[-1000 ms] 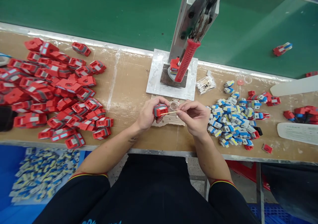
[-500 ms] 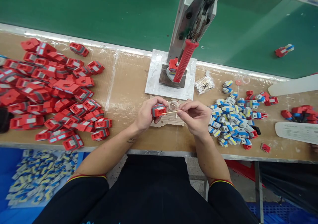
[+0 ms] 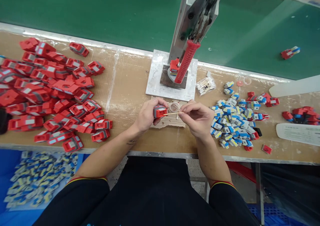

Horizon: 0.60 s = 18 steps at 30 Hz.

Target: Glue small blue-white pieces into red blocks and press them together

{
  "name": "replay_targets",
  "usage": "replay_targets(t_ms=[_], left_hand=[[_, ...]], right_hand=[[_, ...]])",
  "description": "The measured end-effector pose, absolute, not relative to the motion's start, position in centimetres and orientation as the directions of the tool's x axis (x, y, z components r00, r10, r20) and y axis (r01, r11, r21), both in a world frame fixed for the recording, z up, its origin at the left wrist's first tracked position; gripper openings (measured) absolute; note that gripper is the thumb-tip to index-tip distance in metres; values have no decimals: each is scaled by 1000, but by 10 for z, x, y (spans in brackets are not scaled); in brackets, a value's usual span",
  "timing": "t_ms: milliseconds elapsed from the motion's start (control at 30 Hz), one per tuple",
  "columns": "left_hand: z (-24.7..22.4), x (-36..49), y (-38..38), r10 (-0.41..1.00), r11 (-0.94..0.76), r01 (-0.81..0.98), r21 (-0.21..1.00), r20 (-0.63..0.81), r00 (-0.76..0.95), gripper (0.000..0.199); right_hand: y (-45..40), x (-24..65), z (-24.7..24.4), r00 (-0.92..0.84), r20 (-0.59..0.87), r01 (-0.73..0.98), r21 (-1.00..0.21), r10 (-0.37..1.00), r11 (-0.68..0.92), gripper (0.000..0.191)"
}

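Note:
My left hand (image 3: 147,115) is closed around a red and grey plastic toy vehicle part (image 3: 160,111), holding it over a torn piece of cardboard (image 3: 165,122). Between the fingertips of my right hand (image 3: 197,116) is a thin wooden stick (image 3: 172,114), pinched near its right end. The stick's left tip meets the right end of the red part; whether it goes inside I cannot tell. Just behind the stick, a small clear round container (image 3: 174,106) sits on the cardboard. Another thin stick with a whitish end (image 3: 177,116) shows by my right fingertips.
A lever press with a red handle (image 3: 187,61) stands ahead, a red part beneath it. Red parts (image 3: 57,85) are heaped left, blue-white-yellow parts (image 3: 230,119) right. A bag of cotton swabs (image 3: 206,85) lies beside the press. Beyond runs a green belt (image 3: 100,15) carrying a red-and-blue piece (image 3: 290,52).
Both hands stay nearly in place, with the stick's tip still at the red part. On the green belt, the red-and-blue piece has shifted slightly right.

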<state>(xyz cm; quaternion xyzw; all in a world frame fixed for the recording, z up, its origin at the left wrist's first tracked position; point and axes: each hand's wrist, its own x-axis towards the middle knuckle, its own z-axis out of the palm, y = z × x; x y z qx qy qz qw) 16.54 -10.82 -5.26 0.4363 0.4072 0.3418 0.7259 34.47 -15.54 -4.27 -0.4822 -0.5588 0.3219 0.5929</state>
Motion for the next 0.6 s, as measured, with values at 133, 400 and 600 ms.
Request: replay_targets(t_ms=[133,400,600], left_hand=[[-52,165,-108,855,379,-134,916,-291,429,45],[-51,164,-107,861,374,-108,921,-301,409,43],[-50,163,-108,863,357,-95,929,-289,413,44]], right_hand=[[-156,346,-44,156,384,157,-919,910,361,12],[-157,348,-44,140,435,239,-887,890,396,12],[-156,348,-42,138,472,305,-857,871,416,13]])
